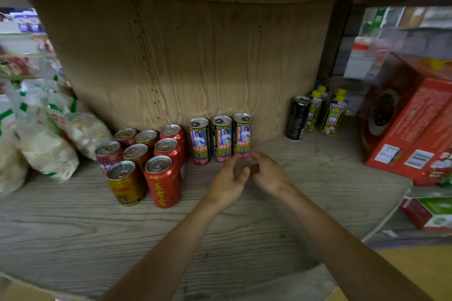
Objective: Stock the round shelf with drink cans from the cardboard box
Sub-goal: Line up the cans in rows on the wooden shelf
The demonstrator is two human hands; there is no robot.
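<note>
Partly stocked, by the look of it. Standing upright on the round shelf [244,239], just beyond the fingertips: a row of three slim cans [222,138], side by side against the central column [190,61]. Meeting low in front of the rightmost slim can [242,134]: left hand [226,182] and right hand [270,175], fingers pointing toward its base, with a brownish blur between them. Cannot tell for either hand whether gripping, touching the can or holding nothing. Probably placing or straightening at the end of that row.

Left to do, judging by the bare shelf near the wrists and to the right of the right hand: plenty more cans. Cannot make out the cardboard box for certain; possibly the tan corner at the lower-left edge, well behind the left arm.

To the left of the left hand: a tight cluster of red and gold cans [146,159], and further left plastic bags of snacks [44,144]. To the right of the right hand, well apart: a black can [297,118], yellow-capped cartons [332,115] beside it, then red boxes [411,129]. Limiting the row's growth rightward: the black can. Nothing blocking the reach itself.
</note>
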